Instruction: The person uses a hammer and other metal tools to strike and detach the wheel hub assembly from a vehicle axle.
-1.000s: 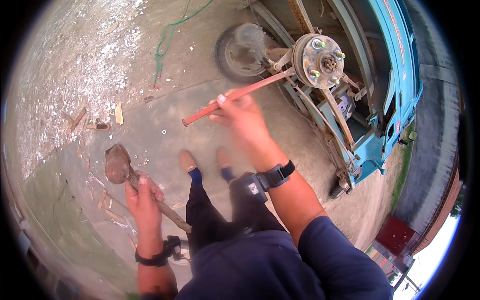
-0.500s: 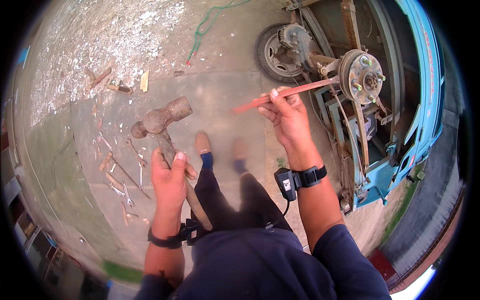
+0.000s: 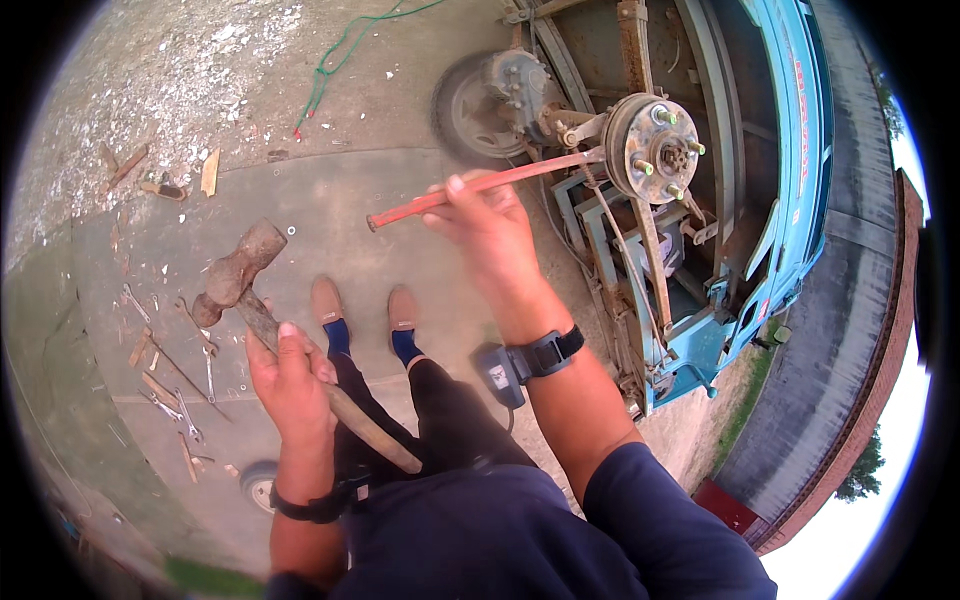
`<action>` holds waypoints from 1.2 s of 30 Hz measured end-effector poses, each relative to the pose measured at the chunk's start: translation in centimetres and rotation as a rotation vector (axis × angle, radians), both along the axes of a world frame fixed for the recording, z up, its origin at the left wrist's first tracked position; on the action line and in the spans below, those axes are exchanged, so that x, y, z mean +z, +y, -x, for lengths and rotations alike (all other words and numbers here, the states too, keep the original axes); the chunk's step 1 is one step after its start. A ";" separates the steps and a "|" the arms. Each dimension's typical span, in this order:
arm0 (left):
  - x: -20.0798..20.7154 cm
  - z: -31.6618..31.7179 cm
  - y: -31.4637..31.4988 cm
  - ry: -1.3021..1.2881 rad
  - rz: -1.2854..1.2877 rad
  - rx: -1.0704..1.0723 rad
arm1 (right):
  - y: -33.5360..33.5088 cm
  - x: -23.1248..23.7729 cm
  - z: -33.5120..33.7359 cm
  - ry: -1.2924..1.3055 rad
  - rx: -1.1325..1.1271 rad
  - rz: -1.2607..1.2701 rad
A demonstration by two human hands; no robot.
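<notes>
My left hand [image 3: 290, 385] is closed round the wooden handle of a ball-peen hammer [image 3: 243, 268], whose rusty head points up and away from my body. My right hand [image 3: 488, 235] grips a red metal pry bar [image 3: 545, 167] near its close end, thumb along the top. The bar's far tip meets the left edge of a rusty wheel hub [image 3: 652, 148] with a drum and several studs; whether it is wedged behind the drum cannot be told. Fingers of the right hand are slightly blurred.
A blue vehicle frame [image 3: 800, 180] fills the right side, with an axle and a tyre [image 3: 475, 110] beyond. Wrenches [image 3: 190, 415] and wood scraps [image 3: 210, 172] lie on the ground at left. A green cord [image 3: 320, 75] lies farther off. A small wheel [image 3: 258, 485] sits by my left forearm.
The whole view has shifted, so the vehicle, ground and both hands appear farther left. Both hands keep their holds, and the bar's tip stays at the hub's edge.
</notes>
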State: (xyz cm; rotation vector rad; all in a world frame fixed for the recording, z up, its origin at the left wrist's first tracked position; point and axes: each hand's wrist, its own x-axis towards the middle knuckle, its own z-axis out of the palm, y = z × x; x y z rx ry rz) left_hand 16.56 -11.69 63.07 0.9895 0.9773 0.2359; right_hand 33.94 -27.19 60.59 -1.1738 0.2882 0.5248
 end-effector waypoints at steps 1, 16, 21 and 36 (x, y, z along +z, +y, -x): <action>0.0 -0.3 -0.5 0.003 0.002 0.039 | 0.2 0.1 0.0 0.001 -0.001 -0.006; -2.7 -0.1 -1.1 0.035 0.120 -0.226 | -0.3 -1.6 0.0 0.001 0.006 0.074; -4.3 1.7 1.5 0.095 0.081 -0.163 | -1.1 -5.0 -0.4 -0.003 -0.026 0.136; -4.0 3.1 4.1 0.262 0.020 -0.189 | -1.7 -3.7 2.7 0.061 0.214 0.295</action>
